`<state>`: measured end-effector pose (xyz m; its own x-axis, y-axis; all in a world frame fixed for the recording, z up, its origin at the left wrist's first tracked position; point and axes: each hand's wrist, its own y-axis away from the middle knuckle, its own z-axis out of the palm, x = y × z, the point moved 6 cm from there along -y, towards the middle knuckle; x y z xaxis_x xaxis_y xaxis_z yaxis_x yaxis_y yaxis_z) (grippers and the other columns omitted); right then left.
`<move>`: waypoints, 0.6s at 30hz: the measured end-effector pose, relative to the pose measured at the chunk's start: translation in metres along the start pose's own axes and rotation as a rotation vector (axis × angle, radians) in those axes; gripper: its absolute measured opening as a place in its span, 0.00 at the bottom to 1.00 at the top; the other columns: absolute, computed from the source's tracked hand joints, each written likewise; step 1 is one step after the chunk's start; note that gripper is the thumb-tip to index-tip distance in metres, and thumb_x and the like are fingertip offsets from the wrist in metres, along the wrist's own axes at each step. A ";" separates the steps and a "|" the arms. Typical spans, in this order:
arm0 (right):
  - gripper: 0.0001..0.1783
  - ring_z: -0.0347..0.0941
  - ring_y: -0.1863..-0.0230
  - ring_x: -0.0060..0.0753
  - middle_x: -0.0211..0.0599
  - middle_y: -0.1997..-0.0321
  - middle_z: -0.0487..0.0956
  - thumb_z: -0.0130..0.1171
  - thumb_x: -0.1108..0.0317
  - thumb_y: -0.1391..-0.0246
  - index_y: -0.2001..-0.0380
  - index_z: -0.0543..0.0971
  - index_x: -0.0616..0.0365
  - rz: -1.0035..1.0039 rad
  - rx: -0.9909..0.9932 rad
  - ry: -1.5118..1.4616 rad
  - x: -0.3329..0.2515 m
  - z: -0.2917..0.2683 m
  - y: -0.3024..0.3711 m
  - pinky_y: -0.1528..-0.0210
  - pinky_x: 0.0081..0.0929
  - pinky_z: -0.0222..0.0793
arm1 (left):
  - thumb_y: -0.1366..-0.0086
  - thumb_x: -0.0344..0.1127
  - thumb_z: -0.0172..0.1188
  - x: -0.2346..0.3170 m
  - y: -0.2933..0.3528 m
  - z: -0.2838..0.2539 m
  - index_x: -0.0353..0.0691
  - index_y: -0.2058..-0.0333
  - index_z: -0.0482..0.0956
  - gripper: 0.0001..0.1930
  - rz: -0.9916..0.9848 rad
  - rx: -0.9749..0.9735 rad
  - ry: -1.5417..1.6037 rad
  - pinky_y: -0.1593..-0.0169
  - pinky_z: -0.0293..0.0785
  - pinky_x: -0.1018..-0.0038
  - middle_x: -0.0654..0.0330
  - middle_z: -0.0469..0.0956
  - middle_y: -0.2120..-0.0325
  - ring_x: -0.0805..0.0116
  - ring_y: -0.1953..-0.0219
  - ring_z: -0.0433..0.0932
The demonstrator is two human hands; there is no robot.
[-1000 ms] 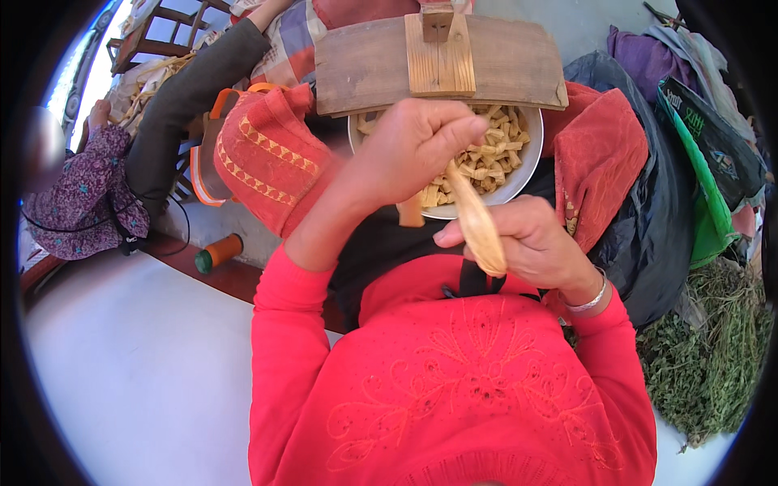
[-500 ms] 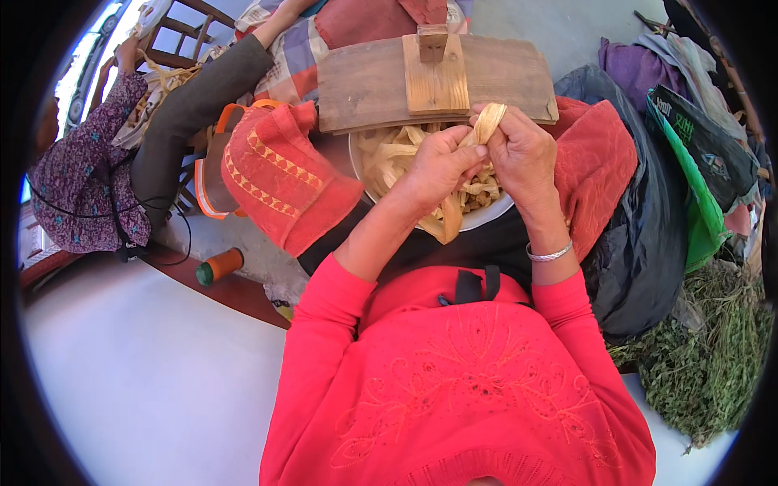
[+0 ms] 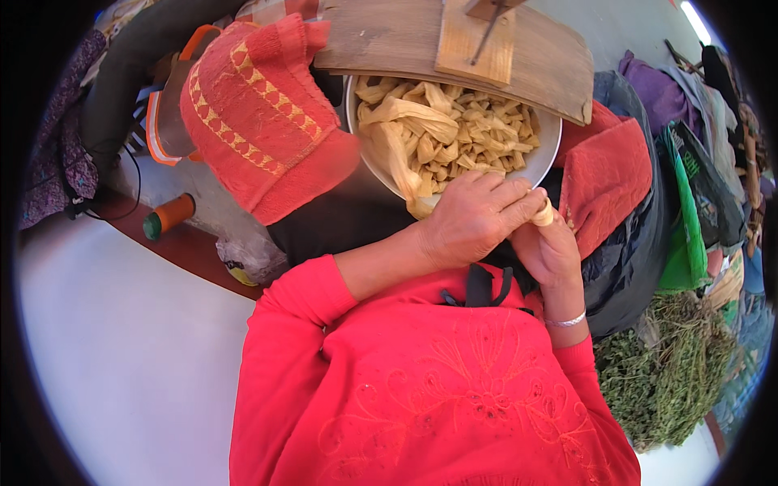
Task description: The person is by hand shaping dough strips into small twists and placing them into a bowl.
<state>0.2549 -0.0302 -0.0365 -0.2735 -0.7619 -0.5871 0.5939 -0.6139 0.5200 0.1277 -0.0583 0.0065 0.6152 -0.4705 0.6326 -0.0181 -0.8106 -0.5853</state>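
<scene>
A pale, folded strip of dry corn husk shows at my fingertips, low over the right front of a white basin. My right hand, with a silver bracelet at the wrist, is closed around it. From the left, my left hand reaches across, palm down, its fingers bent onto the same strip. Most of the strip is hidden between the two hands. In the white basin lie many small folded husk pieces, with longer loose husk strips at its left side, one hanging over the front rim.
A wooden board with a raised block and a metal spike covers the basin's far edge. Red cloths lie left and right. An orange thread spool, dark plastic bags and dried green plants surround me. Another person's dark sleeve is upper left.
Both hands have come back from over the basin toward my body and right, uncovering the husk pieces. The looped strip is now mostly tucked inside my fingers. The view has shifted.
</scene>
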 end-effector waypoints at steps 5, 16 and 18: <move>0.14 0.66 0.41 0.35 0.35 0.42 0.69 0.57 0.69 0.43 0.57 0.78 0.67 -0.049 0.069 0.111 -0.004 -0.007 -0.016 0.37 0.33 0.60 | 0.50 0.33 0.63 -0.015 0.001 -0.006 0.37 0.54 0.74 0.21 -0.261 0.017 0.305 0.65 0.73 0.63 0.56 0.77 0.61 0.54 0.64 0.77; 0.03 0.70 0.56 0.29 0.39 0.51 0.71 0.56 0.80 0.49 0.69 0.77 0.69 -0.794 0.180 1.146 -0.058 0.053 -0.038 0.54 0.21 0.66 | 0.37 0.39 0.51 -0.061 -0.024 -0.001 0.37 0.67 0.70 0.10 -0.695 -0.164 0.191 0.69 0.71 0.56 0.44 0.76 0.78 0.47 0.71 0.77; 0.03 0.69 0.58 0.26 0.37 0.54 0.71 0.59 0.79 0.51 0.70 0.78 0.68 -0.922 0.200 1.124 -0.067 0.056 -0.039 0.56 0.21 0.66 | 0.35 0.37 0.50 -0.072 -0.023 0.003 0.37 0.71 0.70 0.10 -0.672 -0.005 0.408 0.73 0.68 0.64 0.49 0.74 0.81 0.58 0.77 0.76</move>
<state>0.2081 0.0328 0.0169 0.2868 0.4079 -0.8668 0.4012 -0.8728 -0.2780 0.0868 -0.0049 -0.0272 0.1569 0.0314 0.9871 0.2513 -0.9679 -0.0091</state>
